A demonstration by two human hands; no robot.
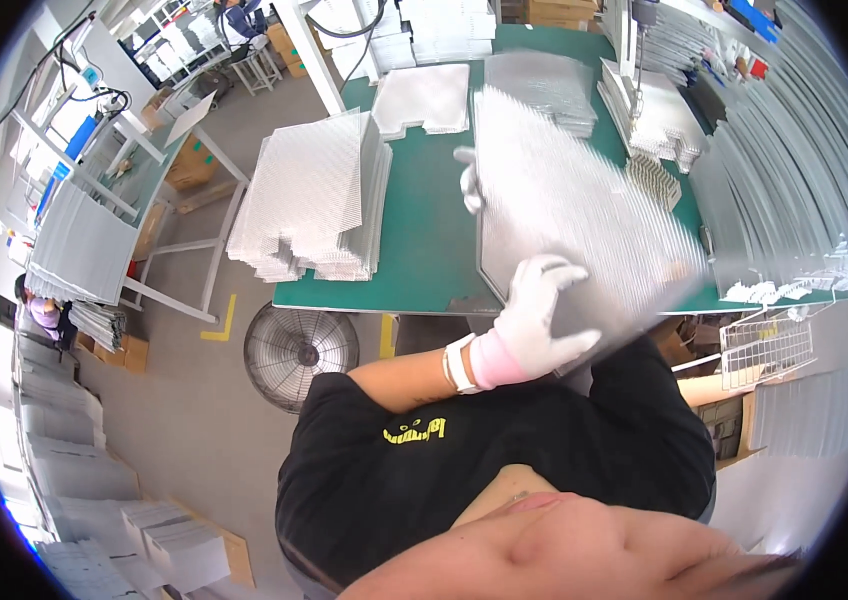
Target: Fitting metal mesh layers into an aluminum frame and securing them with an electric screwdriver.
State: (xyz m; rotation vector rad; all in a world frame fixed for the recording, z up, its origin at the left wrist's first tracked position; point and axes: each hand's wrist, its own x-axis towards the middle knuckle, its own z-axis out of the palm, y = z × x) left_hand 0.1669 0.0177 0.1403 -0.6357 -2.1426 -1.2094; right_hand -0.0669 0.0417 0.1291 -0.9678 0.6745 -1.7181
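Note:
A large pale, finely ribbed panel (584, 205) slants over the front of the green table, its right end smeared by motion. My left hand (541, 315), in a white glove with a pink cuff, is at the panel's near left side. Its fingers and thumb are spread apart, against or just over the surface. White-gloved fingers (469, 180) curl round the panel's far left edge; they appear to be my right hand, with its arm hidden beneath the panel. To the left stands a stack of similar notched panels (309, 190).
On the green table (424, 210), more panels (422, 98) lie at the back, with another pile (664, 120) at the back right. Tall rows of sheets (794, 160) line the right side. A floor fan (301, 355) and a white wire basket (769, 352) flank me.

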